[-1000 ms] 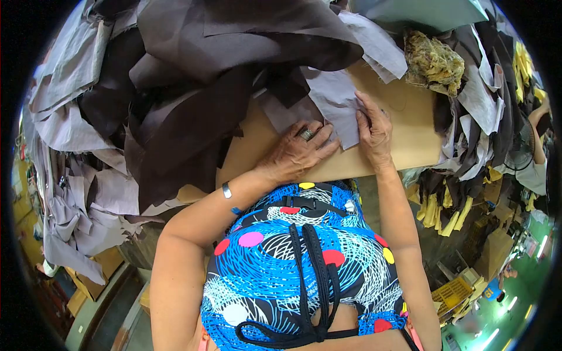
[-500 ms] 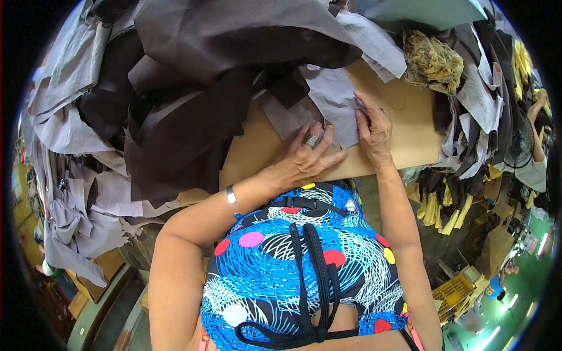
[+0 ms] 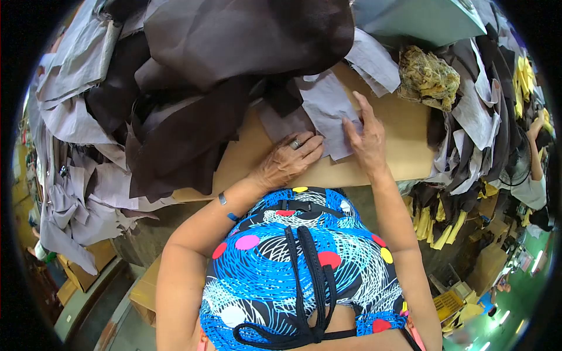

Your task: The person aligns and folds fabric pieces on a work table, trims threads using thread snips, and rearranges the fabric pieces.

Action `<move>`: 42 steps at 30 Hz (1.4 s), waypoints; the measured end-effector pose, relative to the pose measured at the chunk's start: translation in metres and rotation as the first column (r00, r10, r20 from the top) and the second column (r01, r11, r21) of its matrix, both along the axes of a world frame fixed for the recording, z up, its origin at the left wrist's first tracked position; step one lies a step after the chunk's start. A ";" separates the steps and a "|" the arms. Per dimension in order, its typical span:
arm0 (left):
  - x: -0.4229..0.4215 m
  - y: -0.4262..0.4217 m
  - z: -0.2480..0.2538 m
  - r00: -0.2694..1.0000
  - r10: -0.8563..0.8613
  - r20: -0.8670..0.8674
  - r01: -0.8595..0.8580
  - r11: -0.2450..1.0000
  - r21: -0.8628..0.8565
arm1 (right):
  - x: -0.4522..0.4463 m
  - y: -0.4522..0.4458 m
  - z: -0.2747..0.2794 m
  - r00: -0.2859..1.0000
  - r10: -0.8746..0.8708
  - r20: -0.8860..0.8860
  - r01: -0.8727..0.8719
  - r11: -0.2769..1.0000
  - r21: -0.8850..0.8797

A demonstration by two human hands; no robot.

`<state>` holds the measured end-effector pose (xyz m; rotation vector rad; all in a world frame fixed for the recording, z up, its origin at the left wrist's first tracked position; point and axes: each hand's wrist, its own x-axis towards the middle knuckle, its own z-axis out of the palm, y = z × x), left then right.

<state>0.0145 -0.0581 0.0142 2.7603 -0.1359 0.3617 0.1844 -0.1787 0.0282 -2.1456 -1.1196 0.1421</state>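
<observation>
A pale grey-lilac fabric piece (image 3: 329,108) lies on a tan cardboard sheet (image 3: 404,131). It overlaps a darker brown-grey fabric piece (image 3: 287,123). My left hand (image 3: 291,159), with a ring on one finger, is at the lower left edge of the pale piece; its fingers are bent together and the fingertips touch that edge. The thumb is mostly hidden. To the right, my right hand (image 3: 369,140) has its thumb on the pale piece's right edge. Its index finger stretches forward, apart from the thumb.
Large dark brown fabric pieces (image 3: 246,41) heap up at the back and left. Grey scraps (image 3: 82,193) hang on the left. A crumpled yellowish bundle (image 3: 428,79) sits right of the sheet, near a pale blue-green panel (image 3: 415,20). Another person's arm (image 3: 535,146) shows far right.
My left hand has drawn left, and its spread fingers have come together. The pale piece's lower end has swung slightly left and down. My right hand's index finger and thumb are farther apart.
</observation>
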 end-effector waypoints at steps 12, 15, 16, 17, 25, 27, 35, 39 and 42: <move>0.004 -0.004 0.005 0.999 0.040 -0.025 -0.038 0.996 0.084 | 0.011 0.007 -0.018 0.991 0.102 0.081 -0.113 0.982 0.148; 0.005 -0.006 0.007 0.998 0.050 -0.032 -0.046 0.992 0.115 | 0.011 0.009 -0.016 0.990 0.107 0.087 -0.121 0.978 0.172; 0.005 -0.009 0.010 0.998 0.050 -0.027 -0.046 0.989 0.139 | 0.011 0.010 -0.016 0.990 0.110 0.087 -0.124 0.974 0.189; 0.005 -0.012 0.012 0.998 0.051 -0.022 -0.047 0.986 0.163 | 0.012 0.011 -0.016 0.990 0.112 0.088 -0.128 0.970 0.205; 0.005 -0.011 0.003 0.996 0.089 0.004 -0.089 0.995 -0.042 | 0.028 -0.003 -0.004 0.980 0.189 -0.064 -0.189 0.982 -0.001; 0.006 -0.004 0.000 0.993 0.115 0.006 -0.115 0.991 -0.069 | 0.029 0.000 0.000 0.988 0.143 -0.066 -0.143 0.990 0.009; 0.001 0.010 0.001 0.998 0.045 0.039 -0.050 0.989 0.139 | 0.023 0.026 -0.017 0.981 0.189 -0.031 -0.182 0.970 0.162; 0.004 0.005 0.002 0.999 0.017 0.048 -0.032 0.944 0.328 | 0.025 0.023 -0.021 0.982 0.188 -0.007 -0.185 0.970 0.155; 0.007 0.000 0.002 0.998 0.066 -0.003 -0.061 0.939 0.339 | 0.026 0.022 -0.020 0.983 0.186 0.004 -0.184 0.971 0.150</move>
